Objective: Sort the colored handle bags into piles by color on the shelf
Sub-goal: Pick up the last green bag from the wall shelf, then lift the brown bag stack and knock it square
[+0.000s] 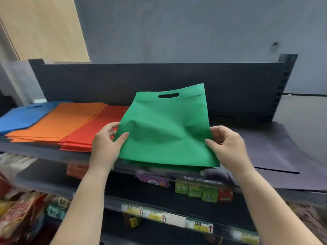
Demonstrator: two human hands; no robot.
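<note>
Green bag (166, 128) at centre frame, held by both hands above the front edge of the top shelf (44, 150). Left hand (106, 144) pinches its left edge, thumb on top, fingers curled behind. Right hand (228, 145) pinches the right edge the same way. Bag tilted up, cut-out handle toward the dark back panel (159, 76); fabric creased between the hands. More green edges (164, 166) show just beneath its lower edge; count cannot be told.

Head view, left of centre: red pile (95, 131) lies flat, touching the left hand's side. Orange pile (58, 121) overlaps it on the left. Blue pile (21, 117) at far left, partly under the orange. Right of frame: dark sheets (276, 152) lie flat on the shelf.

Lower frame: lower shelf holds green boxes (194, 190) and a red box (225, 195); price tags (168, 216) along its rail. Packets at lower left blurred.
</note>
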